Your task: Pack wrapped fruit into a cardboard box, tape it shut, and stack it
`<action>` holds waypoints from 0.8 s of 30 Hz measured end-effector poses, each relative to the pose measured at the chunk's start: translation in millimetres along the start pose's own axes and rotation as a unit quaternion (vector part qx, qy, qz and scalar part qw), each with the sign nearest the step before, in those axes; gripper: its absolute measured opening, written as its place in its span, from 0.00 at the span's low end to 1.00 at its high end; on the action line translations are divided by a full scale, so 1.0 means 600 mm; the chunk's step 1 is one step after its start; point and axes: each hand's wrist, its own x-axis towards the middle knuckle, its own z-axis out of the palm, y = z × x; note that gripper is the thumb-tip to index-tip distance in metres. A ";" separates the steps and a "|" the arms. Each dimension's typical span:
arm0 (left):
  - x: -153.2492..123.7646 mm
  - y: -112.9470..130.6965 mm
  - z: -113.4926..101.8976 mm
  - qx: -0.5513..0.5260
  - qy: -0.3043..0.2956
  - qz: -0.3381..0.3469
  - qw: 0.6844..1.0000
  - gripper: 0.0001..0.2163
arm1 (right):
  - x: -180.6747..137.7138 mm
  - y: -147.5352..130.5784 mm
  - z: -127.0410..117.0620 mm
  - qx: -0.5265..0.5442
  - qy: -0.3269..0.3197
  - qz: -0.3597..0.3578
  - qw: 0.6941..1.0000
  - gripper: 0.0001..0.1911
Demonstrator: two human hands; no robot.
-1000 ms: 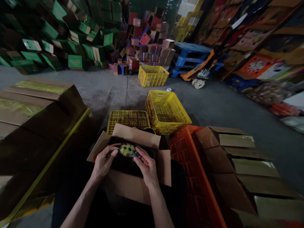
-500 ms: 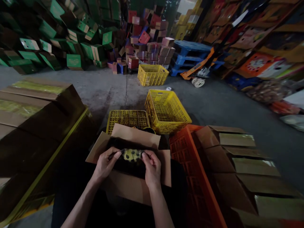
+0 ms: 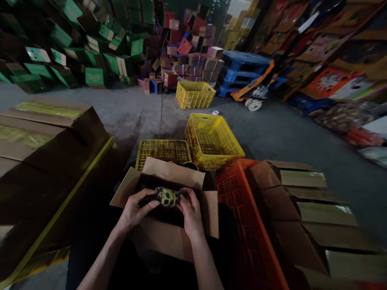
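Between my two hands is a small yellow-green packet with dark spots (image 3: 168, 197), shiny as if wrapped in clear film; its exact kind I cannot make out. My left hand (image 3: 135, 209) pinches its left end between thumb and fingers. The right end is gripped by the fingertips of my right hand (image 3: 190, 211). Directly beneath them stands an open cardboard box (image 3: 173, 174) with its flaps folded outward. The inside of that box is dark, so its contents are hard to see.
Beyond the box are a flat yellow crate (image 3: 163, 150) and a deeper yellow crate (image 3: 217, 139). An orange crate (image 3: 238, 201) with cardboard boxes (image 3: 290, 205) stands at right. Taped cartons (image 3: 48, 141) fill the left. Farther off are blue pallets (image 3: 242, 64) and a pallet jack (image 3: 256, 88).
The packet has turned and bunched up, looking shorter and tilted down to the right. My hands have drawn slightly closer together, still holding both ends.
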 end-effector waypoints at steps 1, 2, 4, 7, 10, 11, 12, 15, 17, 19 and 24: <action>0.001 -0.001 -0.001 0.002 0.006 0.006 1.000 0.12 | 0.000 -0.001 0.001 -0.014 -0.010 0.004 1.000 0.18; 0.002 0.000 -0.002 0.004 0.008 0.013 1.000 0.11 | 0.000 -0.002 0.002 -0.028 -0.018 0.003 0.999 0.19; 0.004 0.002 -0.003 0.005 0.007 0.028 1.000 0.09 | 0.000 -0.004 0.004 -0.050 -0.030 -0.009 0.998 0.19; 0.006 0.005 -0.005 0.004 0.010 0.032 0.999 0.09 | 0.000 -0.006 0.007 -0.060 -0.032 -0.013 0.998 0.15; 0.007 0.004 -0.006 0.004 0.025 0.022 0.999 0.11 | -0.001 -0.008 0.011 -0.050 -0.027 0.007 0.998 0.16; 0.007 0.003 -0.006 0.003 0.032 0.018 0.999 0.11 | -0.001 -0.009 0.011 -0.046 -0.026 0.013 0.999 0.16; 0.007 0.002 -0.007 0.002 0.039 0.014 0.999 0.12 | -0.001 -0.009 0.012 -0.043 -0.026 0.019 0.999 0.17; 0.005 -0.001 -0.008 -0.001 0.057 -0.006 0.998 0.13 | -0.002 -0.010 0.013 -0.036 -0.033 0.024 0.999 0.16; 0.004 -0.002 -0.009 0.000 0.065 -0.028 0.997 0.13 | -0.003 -0.012 0.013 -0.033 -0.036 0.015 0.999 0.15; 0.003 0.001 -0.009 -0.009 0.071 -0.048 0.996 0.13 | -0.005 -0.014 0.012 -0.033 -0.030 -0.002 0.999 0.14; 0.007 0.013 -0.008 -0.069 -0.003 -0.009 0.998 0.34 | -0.009 -0.019 0.011 -0.043 -0.004 -0.051 0.998 0.14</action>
